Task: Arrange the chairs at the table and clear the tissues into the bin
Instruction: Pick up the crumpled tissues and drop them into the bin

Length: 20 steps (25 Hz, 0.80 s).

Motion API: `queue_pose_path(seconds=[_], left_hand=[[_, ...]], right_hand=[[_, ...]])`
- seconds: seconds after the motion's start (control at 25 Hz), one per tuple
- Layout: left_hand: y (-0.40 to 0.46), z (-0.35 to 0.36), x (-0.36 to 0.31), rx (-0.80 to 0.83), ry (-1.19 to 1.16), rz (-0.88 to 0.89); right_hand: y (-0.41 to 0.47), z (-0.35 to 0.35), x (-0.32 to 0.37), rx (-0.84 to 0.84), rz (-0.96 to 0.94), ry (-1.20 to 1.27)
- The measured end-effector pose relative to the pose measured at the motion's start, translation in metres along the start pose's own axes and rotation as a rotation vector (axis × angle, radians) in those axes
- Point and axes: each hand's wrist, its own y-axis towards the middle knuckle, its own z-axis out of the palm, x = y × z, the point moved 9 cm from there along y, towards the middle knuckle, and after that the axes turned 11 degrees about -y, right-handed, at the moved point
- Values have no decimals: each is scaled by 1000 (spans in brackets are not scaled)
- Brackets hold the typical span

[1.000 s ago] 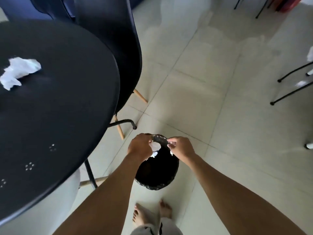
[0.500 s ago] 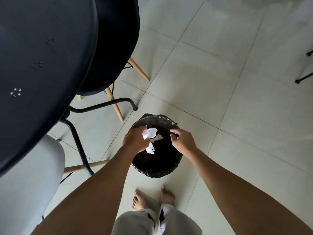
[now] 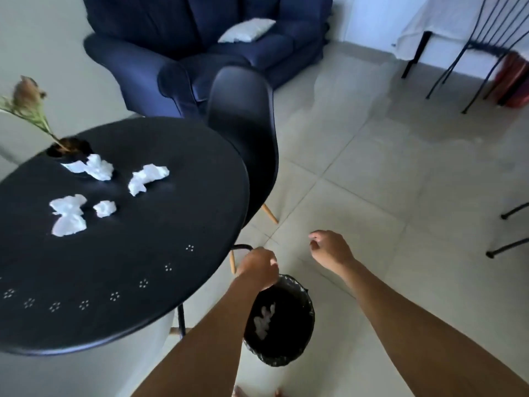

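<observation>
Several crumpled white tissues [image 3: 147, 177] lie on the round black table [image 3: 171, 282], one more [image 3: 68, 214] nearer the left. The black-lined bin [image 3: 297, 348] stands on the floor by the table's near right edge, with white tissues [image 3: 263, 318] inside it. My left hand [image 3: 259, 267] hovers over the bin's far rim, fingers curled in, nothing visible in it. To the right of the bin my right hand [image 3: 329, 249] is raised and empty, fingers loosely apart. A black chair [image 3: 246, 133] is tucked against the table's far right side.
A pot with a dried plant [image 3: 68, 149] stands on the table's far left. A white chair [image 3: 86, 373] sits under the table's near edge. A blue armchair [image 3: 200, 38] is behind. Black metal chair legs [image 3: 512, 245] stand on the tiled floor at the right.
The tissues have left my left hand and now lie in the bin. Both hands have lifted away from the bin's opening, and my view has swung up to the tabletop.
</observation>
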Motion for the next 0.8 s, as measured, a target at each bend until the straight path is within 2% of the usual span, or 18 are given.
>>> queue_pose_path(seconds=[0.2,0.36,0.6,0.8], left_hand=[[-30,-115,-28,-198,-42,18],[-60,-207,26,-359,-45,-76],[-107,-276,177,-466,-82,-426],[-103,-287,277,-546,-306,-618]], right_hand=[[20,-100,102,-138,-212,-66],[36,-126,191,-134,-367,-97],[64,-86,309,-37,-536,-142],[87,-19,400,77,-645,-248]])
